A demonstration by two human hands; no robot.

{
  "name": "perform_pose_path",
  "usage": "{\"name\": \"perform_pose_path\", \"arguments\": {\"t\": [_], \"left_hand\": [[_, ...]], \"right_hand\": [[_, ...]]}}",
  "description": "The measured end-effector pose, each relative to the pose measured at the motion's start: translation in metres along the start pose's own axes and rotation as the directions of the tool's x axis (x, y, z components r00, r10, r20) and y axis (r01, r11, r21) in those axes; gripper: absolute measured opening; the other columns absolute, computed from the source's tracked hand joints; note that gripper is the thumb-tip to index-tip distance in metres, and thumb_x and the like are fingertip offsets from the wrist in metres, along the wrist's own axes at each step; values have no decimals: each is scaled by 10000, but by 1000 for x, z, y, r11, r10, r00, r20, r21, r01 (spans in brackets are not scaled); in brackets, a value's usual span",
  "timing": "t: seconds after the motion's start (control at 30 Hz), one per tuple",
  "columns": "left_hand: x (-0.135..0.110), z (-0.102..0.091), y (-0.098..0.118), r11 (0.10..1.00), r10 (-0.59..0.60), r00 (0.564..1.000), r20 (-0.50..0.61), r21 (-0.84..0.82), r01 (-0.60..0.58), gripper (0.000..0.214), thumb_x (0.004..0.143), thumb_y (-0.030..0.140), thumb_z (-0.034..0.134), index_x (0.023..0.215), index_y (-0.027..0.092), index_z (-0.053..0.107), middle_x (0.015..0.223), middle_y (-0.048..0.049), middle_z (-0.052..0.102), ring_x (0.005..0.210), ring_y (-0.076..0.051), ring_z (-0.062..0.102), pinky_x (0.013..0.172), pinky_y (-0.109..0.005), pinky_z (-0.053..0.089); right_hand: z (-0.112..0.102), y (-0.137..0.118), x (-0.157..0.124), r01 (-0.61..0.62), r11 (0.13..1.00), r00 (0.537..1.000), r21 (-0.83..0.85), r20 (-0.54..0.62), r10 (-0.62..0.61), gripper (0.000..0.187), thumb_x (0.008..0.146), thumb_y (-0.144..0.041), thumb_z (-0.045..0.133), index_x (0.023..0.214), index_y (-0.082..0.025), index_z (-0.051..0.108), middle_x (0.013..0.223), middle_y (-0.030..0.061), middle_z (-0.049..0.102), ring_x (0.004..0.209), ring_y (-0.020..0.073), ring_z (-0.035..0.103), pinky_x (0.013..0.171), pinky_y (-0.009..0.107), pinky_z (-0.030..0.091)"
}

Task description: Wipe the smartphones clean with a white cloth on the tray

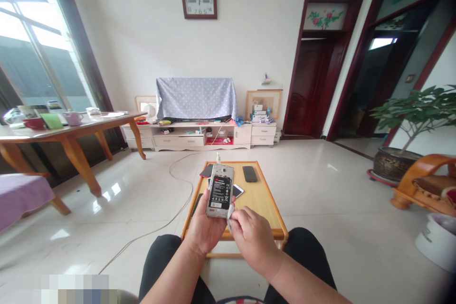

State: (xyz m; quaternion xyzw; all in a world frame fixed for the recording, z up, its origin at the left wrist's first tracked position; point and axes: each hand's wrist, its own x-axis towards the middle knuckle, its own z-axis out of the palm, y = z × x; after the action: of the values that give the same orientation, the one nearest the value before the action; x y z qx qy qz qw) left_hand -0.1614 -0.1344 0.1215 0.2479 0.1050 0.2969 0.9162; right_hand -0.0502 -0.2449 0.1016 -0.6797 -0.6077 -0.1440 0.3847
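Smartphone [220, 190] already opened at the back, battery [221, 194] still seated; left hand [205, 229] grips it above wooden table [262, 213]. Right hand [254, 236] pinches white wipe-like scrap [230, 217] at its 5 o'clock; black phone [250, 174] at 2 o'clock untouched.

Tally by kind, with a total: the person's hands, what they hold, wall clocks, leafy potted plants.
Hands: 2 (left hand, right hand)
Opened smartphone, in the left hand: 1
White piece, possibly cloth or tissue, in the right hand: 1
Wall clock: 1
Leafy potted plant: 1
Total: 6
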Motion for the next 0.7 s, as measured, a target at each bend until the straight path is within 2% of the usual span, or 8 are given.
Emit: {"name": "perform_pose_path", "arguments": {"t": [0.2,0.27,0.37,0.43,0.57,0.7], "left_hand": [[-1,5,-10,993,-100,995,11,56,99,604,924,574,542,1250,76,647,1131,-154,731,1086,-277,667,1040,-393,473],[-3,6,-9,993,-107,994,34,51,105,597,934,567,529,1271,86,637,1150,-150,727,1103,-277,660,1046,-398,468],[-6,6,-5,999,-51,996,76,-4,51,511,968,498,507,1321,141,605,1234,-115,702,1176,-261,626,1047,-390,465],[-8,7,-3,999,-35,995,95,-27,38,463,982,458,499,1336,173,591,1255,-93,692,1146,-240,635,988,-366,497],[-11,11,-9,993,-113,985,129,43,108,493,978,494,486,1317,154,596,1132,-130,717,945,-227,678,780,-335,539],[-12,14,-15,981,-181,976,118,85,172,570,962,554,480,1307,114,594,1071,-171,712,885,-226,676,758,-344,539]], "right_hand": [[2,-22,13,26,999,1000,48,7,-26,152,952,-209,517,823,-225,596,775,14,621,715,168,576,646,290,337],[2,-23,14,28,998,1000,50,-7,-28,154,954,-217,512,823,-225,593,774,18,623,724,174,580,655,292,346],[-1,-16,16,-4,999,999,44,-51,7,153,962,-222,495,843,-224,591,791,27,624,747,182,586,673,293,362],[-8,-7,25,-35,998,996,49,-85,39,146,971,-231,486,872,-222,593,813,31,625,759,182,588,679,291,371],[-26,14,57,-85,994,979,62,-178,95,142,988,-262,475,926,-222,596,883,38,640,790,180,593,691,280,392],[-33,26,75,-134,988,955,73,-259,148,130,981,-282,493,946,-217,600,921,46,647,808,182,600,705,274,410]]}}
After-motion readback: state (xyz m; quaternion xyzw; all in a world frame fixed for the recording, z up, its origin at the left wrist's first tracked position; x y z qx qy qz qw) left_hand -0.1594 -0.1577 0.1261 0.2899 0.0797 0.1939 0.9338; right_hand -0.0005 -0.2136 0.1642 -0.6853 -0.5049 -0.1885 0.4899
